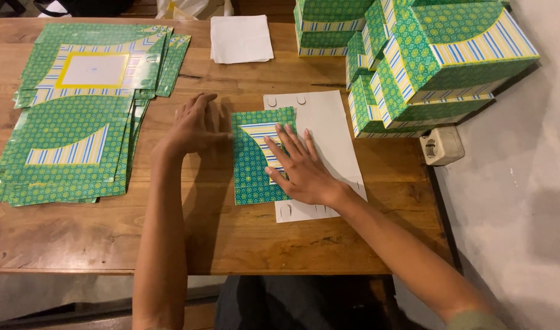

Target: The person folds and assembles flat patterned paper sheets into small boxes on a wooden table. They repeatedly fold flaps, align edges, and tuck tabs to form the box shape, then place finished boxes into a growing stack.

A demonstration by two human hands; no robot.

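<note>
While both hands press down on it, the flat cardboard box blank, white on its inner face with one green patterned flap folded over, lies near the middle of the wooden table. Over that blank, the right hand lies palm down with fingers spread wide, flattening the folded green flap; it grips nothing. At the flap's left edge the left hand rests flat as well, fingers extended and loosely together, fingertips touching the flap's border. Both forearms reach in from the near edge of the table, the right one crossing the blank's lower corner.

Left of the blank, well apart, sits a fanned stack of unfolded green and striped box blanks. Beyond the blank, toward the far edge, lies a small pile of white paper sheets. Right of the blank, close to its edge, rises a pile of assembled green boxes with blue-striped bands, and just below that pile a beige wall socket block sits at the table's right edge.
</note>
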